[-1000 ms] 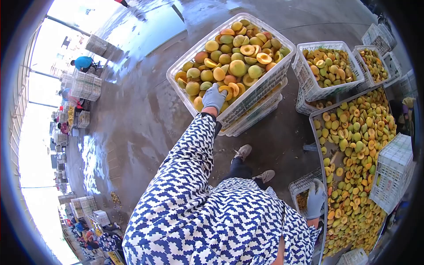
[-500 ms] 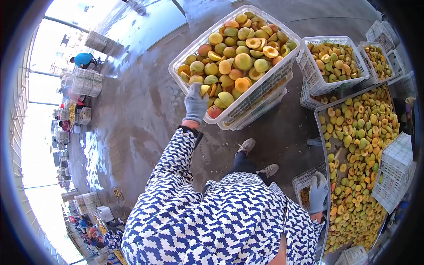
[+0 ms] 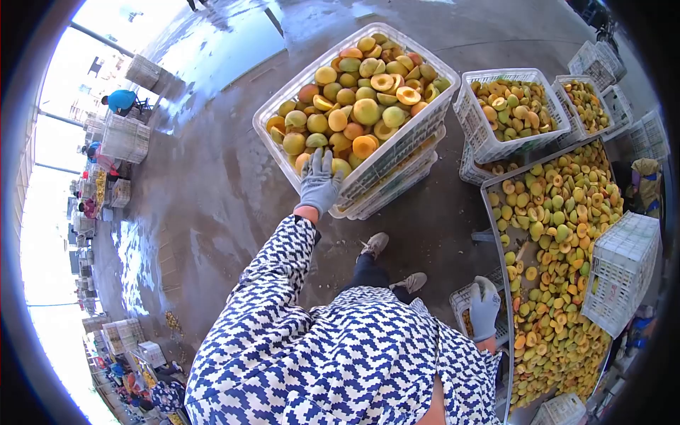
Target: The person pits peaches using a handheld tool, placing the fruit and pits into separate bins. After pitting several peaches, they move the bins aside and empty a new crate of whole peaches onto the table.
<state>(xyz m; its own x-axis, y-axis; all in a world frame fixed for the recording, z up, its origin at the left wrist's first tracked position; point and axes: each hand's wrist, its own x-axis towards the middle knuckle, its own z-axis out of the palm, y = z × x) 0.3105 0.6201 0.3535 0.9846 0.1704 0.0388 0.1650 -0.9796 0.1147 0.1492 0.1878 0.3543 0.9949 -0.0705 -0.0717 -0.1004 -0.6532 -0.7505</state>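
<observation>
Wet concrete floor (image 3: 212, 212) across centre, glossy toward upper left; seated person in blue (image 3: 121, 101) over there, beside stacked crates. Upper centre: white mesh crate (image 3: 404, 146), topmost of a stack, lower crates (image 3: 397, 187) beneath. Filled to about rim height with apricot-like fruit (image 3: 366, 111), some whole-looking, some halved, cut faces up. By judgement, filling nearly or fully done; surface uneven, a little lower at the near end.

Plenty left loose at right: broad spread of fruit on a metal-edged table (image 3: 504, 283), pale crate (image 3: 623, 276) tilted on top. Another filled crate (image 3: 517, 149) at upper right.

Long axis of topmost crate running lower left to upper right, opening upward, one short end toward lower left.

Left hand (image 3: 320, 190), grey-gloved, at that crate's near corner; fingers spread wide over fruit, no firm grip visible. Right hand (image 3: 484, 308), also gloved, lower right, beside table edge, above a small crate (image 3: 457, 301); fingers loosely bent, contents of palm impossible to tell.
</observation>
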